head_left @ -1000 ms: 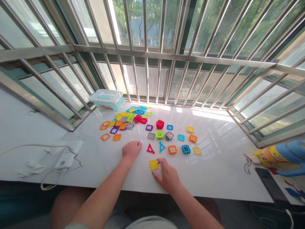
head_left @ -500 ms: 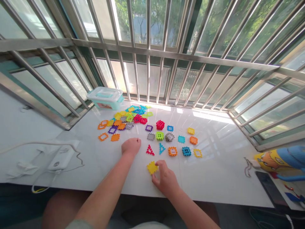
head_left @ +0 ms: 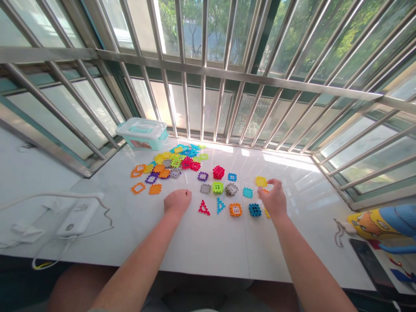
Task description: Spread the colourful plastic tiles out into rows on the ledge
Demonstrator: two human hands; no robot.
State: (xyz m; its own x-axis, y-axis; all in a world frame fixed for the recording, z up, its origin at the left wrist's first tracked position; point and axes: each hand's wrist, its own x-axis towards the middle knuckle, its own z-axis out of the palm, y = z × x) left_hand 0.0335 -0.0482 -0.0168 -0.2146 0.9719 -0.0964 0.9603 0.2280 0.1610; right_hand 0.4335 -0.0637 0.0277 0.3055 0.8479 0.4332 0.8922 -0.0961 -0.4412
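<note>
My right hand (head_left: 274, 199) reaches over the right side of the laid-out pieces, thumb and fingers closed on a yellow square building tile (head_left: 261, 181) with notched edges. An orange tile (head_left: 264, 191) shows partly behind the thumb, and a yellow frame tile (head_left: 267, 213) is mostly hidden under the hand. Closest to the hand otherwise are a teal tile (head_left: 248, 192) and a dark blue block (head_left: 255, 210). My left hand (head_left: 177, 201) rests on the table as a fist, left of a red triangular piece (head_left: 204, 207); no piece shows in it.
A heap of mixed tiles (head_left: 175, 162) lies at the back left before a lidded teal box (head_left: 142, 133). Metal window bars (head_left: 204, 108) border the table. A white power strip (head_left: 79, 214) with cables is at left; a phone (head_left: 368, 262) and a yellow-blue bottle (head_left: 380, 221) are at right.
My right hand has carried the yellow tile from the table's front middle to the back right, where another yellow tile lay. My left fist has hardly moved.
</note>
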